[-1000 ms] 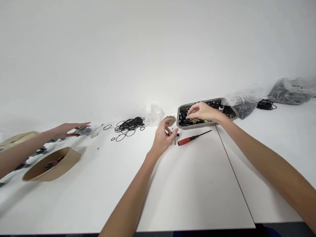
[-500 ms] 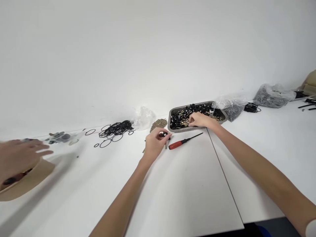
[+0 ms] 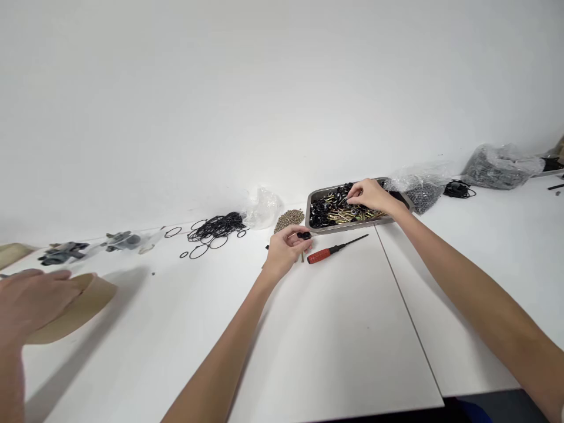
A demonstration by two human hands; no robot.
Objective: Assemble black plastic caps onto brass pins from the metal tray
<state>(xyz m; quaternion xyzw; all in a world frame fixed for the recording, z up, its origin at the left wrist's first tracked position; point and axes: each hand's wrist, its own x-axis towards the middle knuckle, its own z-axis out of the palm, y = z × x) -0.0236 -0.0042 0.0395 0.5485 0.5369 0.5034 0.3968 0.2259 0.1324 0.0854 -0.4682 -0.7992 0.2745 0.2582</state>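
Note:
My left hand (image 3: 285, 251) rests on the white table and pinches a small black part (image 3: 304, 235) between thumb and fingertips. My right hand (image 3: 370, 195) reaches into a metal tray (image 3: 315, 226) filled with black parts and brass screws (image 3: 339, 211); its fingertips are closed among them, and I cannot tell what they grip. A red-handled screwdriver (image 3: 328, 252) lies on the table just in front of the tray, right of my left hand. A small heap of brass bits (image 3: 288, 219) sits left of the tray.
Black rubber rings (image 3: 214, 228) lie scattered at the back, beside a clear plastic bag (image 3: 262, 206). Bags of dark parts (image 3: 497, 165) stand at the far right. Another person's hand (image 3: 33, 296) lies over a brown paper bowl (image 3: 88, 302) at the left, near grey parts (image 3: 66, 252).
My right hand moved deeper into the tray, toward its back. My left hand stays by the screwdriver with the black part. The other person's hand drew back over the brown bowl.

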